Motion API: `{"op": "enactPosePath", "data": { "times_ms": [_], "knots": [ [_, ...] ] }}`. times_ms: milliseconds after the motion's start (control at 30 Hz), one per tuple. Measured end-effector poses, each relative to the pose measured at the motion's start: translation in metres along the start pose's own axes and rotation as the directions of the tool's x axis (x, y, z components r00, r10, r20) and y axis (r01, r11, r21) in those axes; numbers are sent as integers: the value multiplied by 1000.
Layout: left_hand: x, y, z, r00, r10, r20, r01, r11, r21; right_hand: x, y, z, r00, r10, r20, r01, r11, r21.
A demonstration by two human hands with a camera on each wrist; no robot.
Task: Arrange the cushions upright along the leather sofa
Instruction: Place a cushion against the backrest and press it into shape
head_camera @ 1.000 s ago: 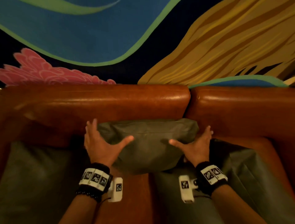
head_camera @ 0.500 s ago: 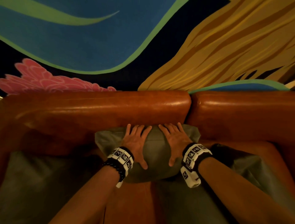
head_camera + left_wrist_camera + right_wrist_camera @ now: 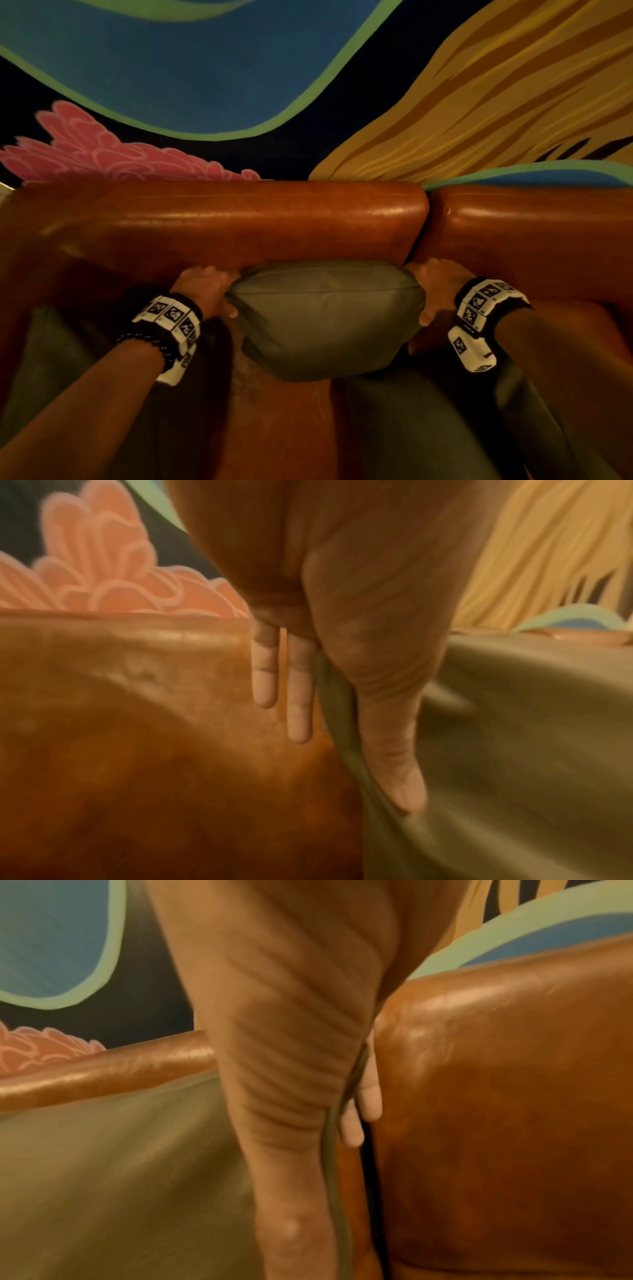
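Note:
An olive green cushion [image 3: 325,318] stands against the back [image 3: 239,222] of the brown leather sofa, near the seam between two back sections. My left hand [image 3: 205,287] grips its left edge and my right hand [image 3: 435,284] grips its right edge. In the left wrist view the left hand [image 3: 349,691] has its thumb on the cushion [image 3: 514,723] front and its fingers [image 3: 298,710] behind. In the right wrist view the right hand [image 3: 329,1096] pinches the cushion [image 3: 120,1150] edge the same way, with fingers [image 3: 366,1104] against the sofa back [image 3: 496,1096].
Two more dark green cushions lie on the seat, one at the lower left [image 3: 61,377] and one at the lower right [image 3: 428,428]. Bare brown seat leather [image 3: 281,428] shows between them. A painted mural wall [image 3: 205,85] rises behind the sofa.
Both hands left the cushion's front, where the palms were pressing side by side, and moved out to grip its left and right edges. The cushion now looks plumper.

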State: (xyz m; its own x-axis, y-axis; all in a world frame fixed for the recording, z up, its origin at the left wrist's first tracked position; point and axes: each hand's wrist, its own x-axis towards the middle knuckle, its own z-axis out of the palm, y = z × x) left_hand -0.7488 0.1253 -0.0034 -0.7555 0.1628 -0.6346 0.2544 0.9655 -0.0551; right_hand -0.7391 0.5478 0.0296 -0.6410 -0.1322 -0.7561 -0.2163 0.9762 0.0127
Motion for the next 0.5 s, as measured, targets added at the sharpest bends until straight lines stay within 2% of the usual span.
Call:
{"op": "enactPosePath", "data": {
  "times_ms": [100, 200, 267, 333, 400, 433, 500],
  "knots": [
    [-6, -14, -5, 999, -38, -33, 37, 999, -16, -5, 6, -6, 1000, 24, -15, -25, 998, -49],
    [-19, -32, -12, 990, -124, -67, 119, 990, -79, -18, 12, -17, 996, 82, -44, -86, 992, -92],
    [-33, -37, -16, 979, -162, -126, 151, 984, -91, -30, 15, -24, 993, 95, -66, -102, 989, -111],
    [-46, -25, -15, 944, -126, -304, 78, 983, -164, -38, 8, -21, 991, 98, -92, -101, 994, -28],
    [-56, 9, -12, 875, -41, -483, -83, 969, -233, -40, -12, -10, 990, 43, -134, -32, 996, 79],
    [-56, 33, -10, 865, 16, -501, -148, 963, -225, -37, -26, -2, 987, -17, -158, 30, 996, 82],
    [-48, 84, -1, 897, 146, -418, -242, 952, -186, -27, -58, 18, 974, -146, -175, 151, 988, 19]
  ]
}}
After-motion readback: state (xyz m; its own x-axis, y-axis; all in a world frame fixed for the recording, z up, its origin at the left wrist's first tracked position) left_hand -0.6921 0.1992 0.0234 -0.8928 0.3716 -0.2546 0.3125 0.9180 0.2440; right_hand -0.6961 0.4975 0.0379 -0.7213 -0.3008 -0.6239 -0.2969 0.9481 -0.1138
